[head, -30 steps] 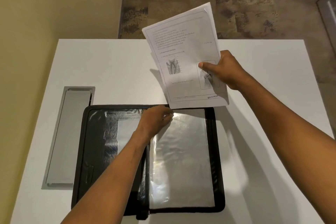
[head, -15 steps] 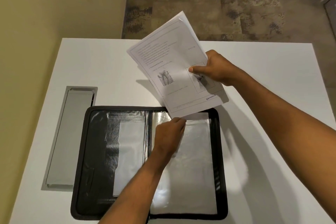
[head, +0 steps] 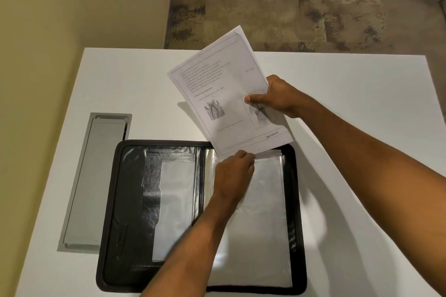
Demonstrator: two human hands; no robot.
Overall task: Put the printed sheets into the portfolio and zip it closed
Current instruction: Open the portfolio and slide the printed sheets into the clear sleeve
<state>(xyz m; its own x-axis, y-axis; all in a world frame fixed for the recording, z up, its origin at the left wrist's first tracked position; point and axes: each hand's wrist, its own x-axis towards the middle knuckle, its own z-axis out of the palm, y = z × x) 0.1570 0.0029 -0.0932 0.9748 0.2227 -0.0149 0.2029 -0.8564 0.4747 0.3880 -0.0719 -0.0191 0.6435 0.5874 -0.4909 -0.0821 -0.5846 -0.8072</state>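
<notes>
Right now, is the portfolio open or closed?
Open: the portfolio lies flat on the table, both inner sides showing, clear sleeve exposed.

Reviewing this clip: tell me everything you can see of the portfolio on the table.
The portfolio lies open and flat on the white table, near its front edge. It looks like black leather with a fabric zip border running round. The left half has glossy pockets holding a pale sheet; the right half holds clear plastic sleeves. The left hand rests at the top of the sleeves, and the printed sheets' lower edge overlaps its top edge.
</notes>
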